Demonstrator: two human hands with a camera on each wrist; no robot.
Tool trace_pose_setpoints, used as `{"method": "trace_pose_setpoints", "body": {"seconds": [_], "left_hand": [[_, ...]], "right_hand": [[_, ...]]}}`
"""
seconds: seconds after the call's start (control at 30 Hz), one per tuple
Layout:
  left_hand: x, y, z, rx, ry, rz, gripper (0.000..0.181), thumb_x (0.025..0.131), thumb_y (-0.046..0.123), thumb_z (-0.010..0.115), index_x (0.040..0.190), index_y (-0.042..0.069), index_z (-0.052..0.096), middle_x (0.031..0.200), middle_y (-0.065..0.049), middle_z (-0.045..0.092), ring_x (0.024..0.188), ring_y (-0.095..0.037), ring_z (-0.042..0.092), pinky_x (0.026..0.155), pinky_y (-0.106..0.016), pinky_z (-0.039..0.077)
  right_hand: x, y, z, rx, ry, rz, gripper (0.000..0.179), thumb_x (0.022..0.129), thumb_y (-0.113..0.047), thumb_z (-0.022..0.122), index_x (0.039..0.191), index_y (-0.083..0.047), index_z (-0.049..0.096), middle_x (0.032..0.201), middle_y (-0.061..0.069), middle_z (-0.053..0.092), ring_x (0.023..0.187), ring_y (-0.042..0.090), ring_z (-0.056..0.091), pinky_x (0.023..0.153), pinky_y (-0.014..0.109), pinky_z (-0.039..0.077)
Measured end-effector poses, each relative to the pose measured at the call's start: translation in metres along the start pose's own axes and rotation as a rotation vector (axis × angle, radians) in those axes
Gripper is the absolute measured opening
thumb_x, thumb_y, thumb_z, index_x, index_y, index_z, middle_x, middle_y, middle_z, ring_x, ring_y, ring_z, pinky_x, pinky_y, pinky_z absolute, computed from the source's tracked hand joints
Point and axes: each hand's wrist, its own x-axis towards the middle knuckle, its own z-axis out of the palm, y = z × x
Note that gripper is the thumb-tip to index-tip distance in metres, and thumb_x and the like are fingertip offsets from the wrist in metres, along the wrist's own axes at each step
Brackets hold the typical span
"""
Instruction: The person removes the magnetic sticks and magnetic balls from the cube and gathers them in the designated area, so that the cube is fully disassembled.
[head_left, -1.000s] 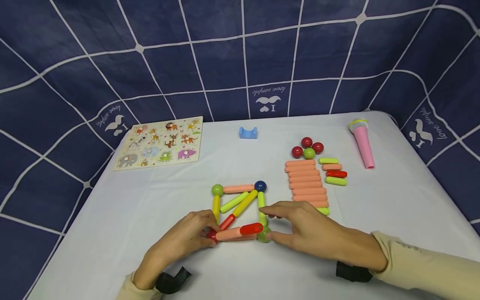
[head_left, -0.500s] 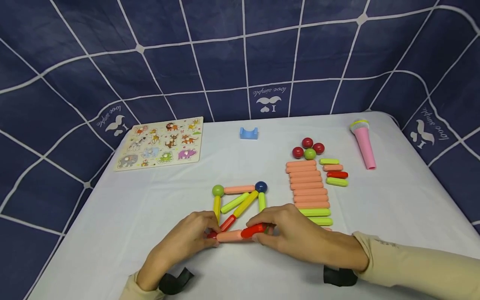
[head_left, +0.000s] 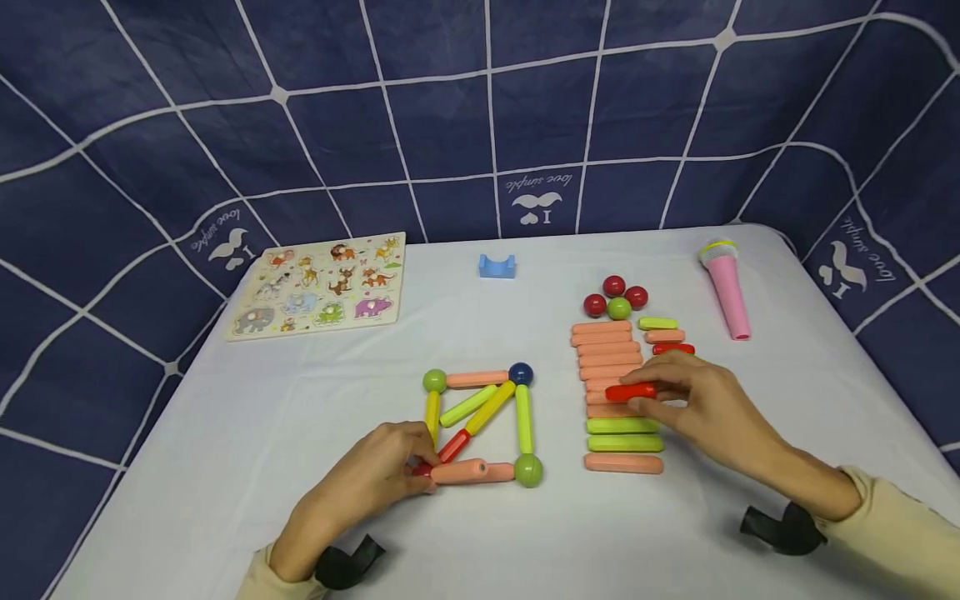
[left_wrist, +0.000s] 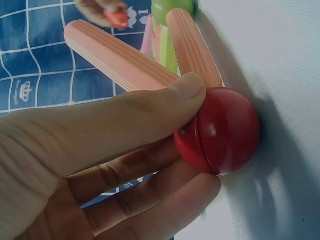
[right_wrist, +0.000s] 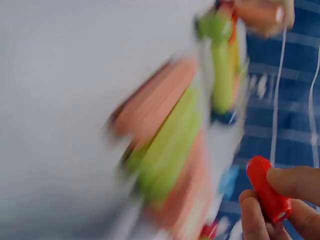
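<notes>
Backdrop: navy cloth, white grid, rose behind the worktop.
Worktop: white cover, carried all the parts.
Puzzle board: animal pieces, far left.
Stick column: mostly salmon, two lime near the close end, right of the frame.
Frame: four-sided, lay at centre; yellow stick left, lime stick right, salmon far and near sides. Yellow-and-red diagonal ran from the navy ball toward the red ball. Loose-looking lime piece sat inside, beside the diagonal.
Right hand: pinched the short red stick between thumb and fingers, over the column. Right wrist view was smeared, so couldn't call the clearance.
Left hand: thumb and fingers gripped the red ball at the frame's near-left corner.
Pink microphone: far right, head pointing away.
Raised salmon stick: angled up off the red ball, far end free.
Ball cluster: three red, one green, beyond the column.
Short red stick: held clear of the frame.
Blue holder: far centre.
Red ball: touched the worktop cover, as far as the left wrist view showed.
</notes>
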Motion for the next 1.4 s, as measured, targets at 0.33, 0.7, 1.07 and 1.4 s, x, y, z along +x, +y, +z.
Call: {"method": "trace_pose_setpoints", "body": {"seconds": [0.33, 0.7, 1.07, 1.4], "left_hand": [[-0.004, -0.003, -0.001, -0.015, -0.001, -0.005, 0.016, 0.074, 0.008, 0.085, 0.088, 0.010, 0.078, 0.088, 0.015, 0.063, 0.079, -0.005, 0.057, 0.068, -0.022, 0.049], [-0.003, -0.002, 0.000, -0.002, 0.006, 0.003, 0.016, 0.074, 0.009, 0.086, 0.088, 0.011, 0.078, 0.089, 0.015, 0.062, 0.080, -0.006, 0.055, 0.069, -0.023, 0.047], [-0.001, -0.003, 0.000, -0.012, 0.020, 0.023, 0.017, 0.073, 0.008, 0.086, 0.088, 0.010, 0.079, 0.088, 0.014, 0.062, 0.079, -0.007, 0.056, 0.068, -0.022, 0.047], [0.000, -0.002, 0.001, -0.039, 0.011, 0.038, 0.015, 0.075, 0.008, 0.085, 0.088, 0.011, 0.078, 0.088, 0.014, 0.063, 0.080, -0.006, 0.057, 0.068, -0.022, 0.047]], "right_hand": [[0.001, 0.066, -0.016, -0.168, 0.069, 0.183, 0.026, 0.076, -0.013, 0.085, 0.100, -0.008, 0.076, 0.087, 0.007, 0.069, 0.081, 0.025, 0.055, 0.059, 0.027, 0.040], [0.000, 0.060, -0.004, -0.272, 0.187, 0.005, 0.033, 0.069, -0.006, 0.088, 0.096, -0.001, 0.072, 0.091, 0.009, 0.066, 0.077, 0.023, 0.060, 0.062, 0.033, 0.051], [0.013, -0.061, 0.070, 0.205, -0.282, -0.092, 0.049, 0.081, -0.018, 0.082, 0.128, -0.014, 0.066, 0.118, -0.003, 0.069, 0.104, 0.011, 0.066, 0.089, 0.038, 0.054], [0.022, -0.099, 0.109, 0.397, -0.376, -0.187, 0.034, 0.085, -0.015, 0.078, 0.118, -0.009, 0.072, 0.111, -0.003, 0.071, 0.093, 0.001, 0.062, 0.078, 0.023, 0.054]]}}
